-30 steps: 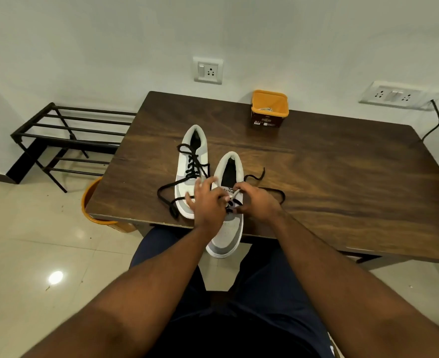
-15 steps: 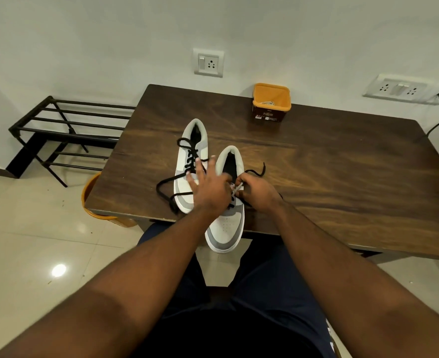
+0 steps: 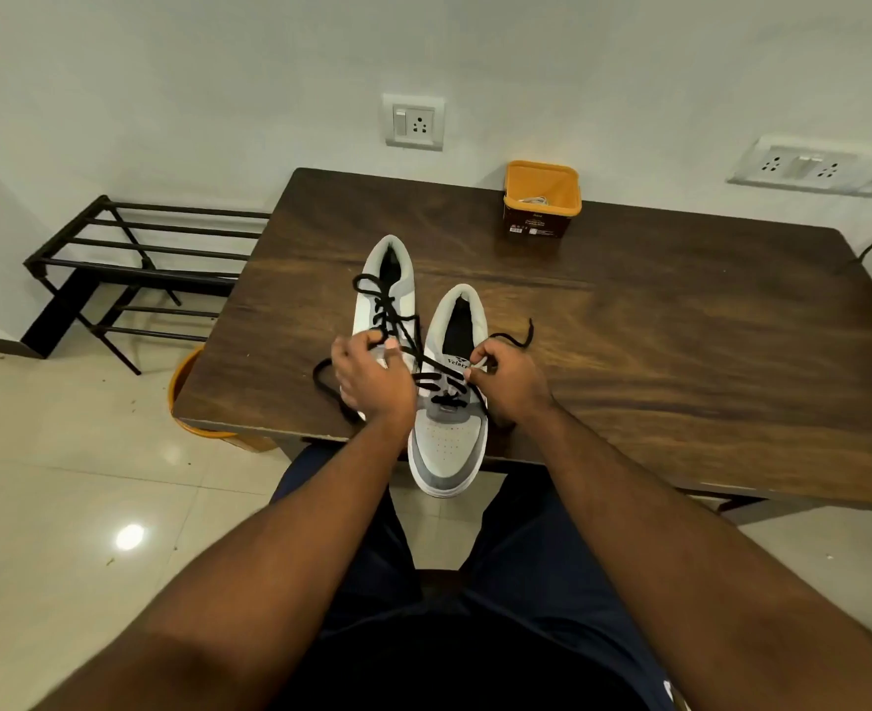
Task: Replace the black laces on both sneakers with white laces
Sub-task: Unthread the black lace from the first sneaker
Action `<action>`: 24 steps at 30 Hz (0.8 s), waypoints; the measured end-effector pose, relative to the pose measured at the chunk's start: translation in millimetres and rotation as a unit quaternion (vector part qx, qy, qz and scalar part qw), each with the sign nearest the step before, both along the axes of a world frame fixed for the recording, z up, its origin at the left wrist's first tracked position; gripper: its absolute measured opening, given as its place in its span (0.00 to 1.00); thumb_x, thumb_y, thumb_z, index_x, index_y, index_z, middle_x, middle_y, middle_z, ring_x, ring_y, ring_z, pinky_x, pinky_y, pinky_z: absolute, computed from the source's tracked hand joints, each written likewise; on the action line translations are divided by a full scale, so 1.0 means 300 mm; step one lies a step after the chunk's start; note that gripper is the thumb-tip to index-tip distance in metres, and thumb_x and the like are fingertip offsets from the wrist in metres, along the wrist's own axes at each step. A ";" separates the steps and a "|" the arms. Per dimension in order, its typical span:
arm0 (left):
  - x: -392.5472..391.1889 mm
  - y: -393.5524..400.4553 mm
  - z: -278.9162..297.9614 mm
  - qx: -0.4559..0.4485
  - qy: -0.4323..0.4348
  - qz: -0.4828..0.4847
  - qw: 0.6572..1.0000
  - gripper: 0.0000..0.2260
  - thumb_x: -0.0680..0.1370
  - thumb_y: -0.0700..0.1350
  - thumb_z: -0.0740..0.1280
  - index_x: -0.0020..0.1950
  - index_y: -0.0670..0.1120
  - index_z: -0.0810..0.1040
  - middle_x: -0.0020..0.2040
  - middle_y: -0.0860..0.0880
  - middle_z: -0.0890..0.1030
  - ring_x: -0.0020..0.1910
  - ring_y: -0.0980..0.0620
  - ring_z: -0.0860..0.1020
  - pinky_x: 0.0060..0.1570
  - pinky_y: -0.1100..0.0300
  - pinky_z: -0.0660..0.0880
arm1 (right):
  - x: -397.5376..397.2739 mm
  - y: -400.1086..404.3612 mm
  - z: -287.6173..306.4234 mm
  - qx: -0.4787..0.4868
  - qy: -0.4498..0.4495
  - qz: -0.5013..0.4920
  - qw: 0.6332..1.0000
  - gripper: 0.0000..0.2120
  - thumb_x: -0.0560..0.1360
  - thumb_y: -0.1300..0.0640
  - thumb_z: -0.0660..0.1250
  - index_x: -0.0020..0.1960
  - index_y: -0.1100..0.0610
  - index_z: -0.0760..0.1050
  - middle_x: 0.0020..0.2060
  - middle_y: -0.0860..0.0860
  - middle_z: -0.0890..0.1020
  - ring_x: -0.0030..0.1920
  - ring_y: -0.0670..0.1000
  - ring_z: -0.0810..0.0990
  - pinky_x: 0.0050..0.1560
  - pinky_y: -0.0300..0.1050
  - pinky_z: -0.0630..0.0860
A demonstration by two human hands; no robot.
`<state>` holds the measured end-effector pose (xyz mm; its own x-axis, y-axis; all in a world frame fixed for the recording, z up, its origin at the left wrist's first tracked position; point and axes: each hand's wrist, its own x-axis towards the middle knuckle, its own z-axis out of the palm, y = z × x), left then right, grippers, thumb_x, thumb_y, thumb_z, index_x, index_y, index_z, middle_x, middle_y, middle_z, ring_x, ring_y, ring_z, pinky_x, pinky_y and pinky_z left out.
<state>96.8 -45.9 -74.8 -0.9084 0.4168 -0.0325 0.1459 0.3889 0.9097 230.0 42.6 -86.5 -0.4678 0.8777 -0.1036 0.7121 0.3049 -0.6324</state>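
Sneakers: rt one overhangs table front edge, lft one just beside. Lft hand & rt hand pinch its black lace. Orange tub w/ white laces well behind.

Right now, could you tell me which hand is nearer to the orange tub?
Right. The right hand sits at the near sneaker's right side, more directly below the orange tub; the left hand lies further left, over the other sneaker.

wooden table, black rack — wall sockets
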 end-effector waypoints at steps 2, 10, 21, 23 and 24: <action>-0.003 0.011 0.013 -0.096 0.155 -0.174 0.968 0.12 0.80 0.50 0.64 0.62 0.51 0.75 0.78 0.45 0.57 0.78 0.39 0.51 0.72 0.38 0.51 | -0.004 -0.001 0.001 -0.003 0.001 0.000 1.000 0.06 0.73 0.50 0.70 0.44 0.46 0.72 0.40 0.46 0.78 0.42 0.51 0.78 0.43 0.46 0.75; 0.016 0.092 0.016 -0.295 0.253 -0.419 0.820 0.07 0.80 0.49 0.64 0.51 0.55 0.82 0.81 0.51 0.49 0.77 0.34 0.38 0.71 0.32 0.36 | 0.002 0.003 0.014 0.008 -0.008 0.000 1.000 0.04 0.74 0.52 0.68 0.48 0.48 0.74 0.41 0.47 0.79 0.42 0.51 0.77 0.41 0.47 0.74; -0.042 0.080 0.078 -0.039 0.177 -0.114 0.977 0.22 0.79 0.51 0.64 0.72 0.48 0.67 0.80 0.43 0.52 0.78 0.38 0.51 0.69 0.35 0.56 | -0.004 0.019 -0.007 0.012 0.019 -0.014 1.000 0.05 0.74 0.57 0.68 0.49 0.52 0.76 0.30 0.43 0.71 0.36 0.49 0.72 0.36 0.41 0.64; 0.001 0.092 0.079 -0.169 0.286 -0.317 0.888 0.15 0.80 0.50 0.62 0.66 0.52 0.72 0.80 0.47 0.48 0.78 0.39 0.41 0.70 0.32 0.47 | -0.006 0.018 -0.003 0.007 0.019 -0.015 1.000 0.05 0.74 0.57 0.69 0.50 0.51 0.76 0.32 0.43 0.74 0.38 0.50 0.75 0.38 0.42 0.66; 0.011 0.098 0.071 -0.240 0.325 -0.382 0.831 0.12 0.80 0.50 0.62 0.62 0.54 0.75 0.80 0.47 0.44 0.77 0.38 0.36 0.70 0.31 0.41 | -0.007 0.017 -0.003 0.002 0.018 -0.016 1.000 0.05 0.74 0.56 0.69 0.49 0.51 0.76 0.35 0.44 0.76 0.40 0.51 0.76 0.39 0.42 0.67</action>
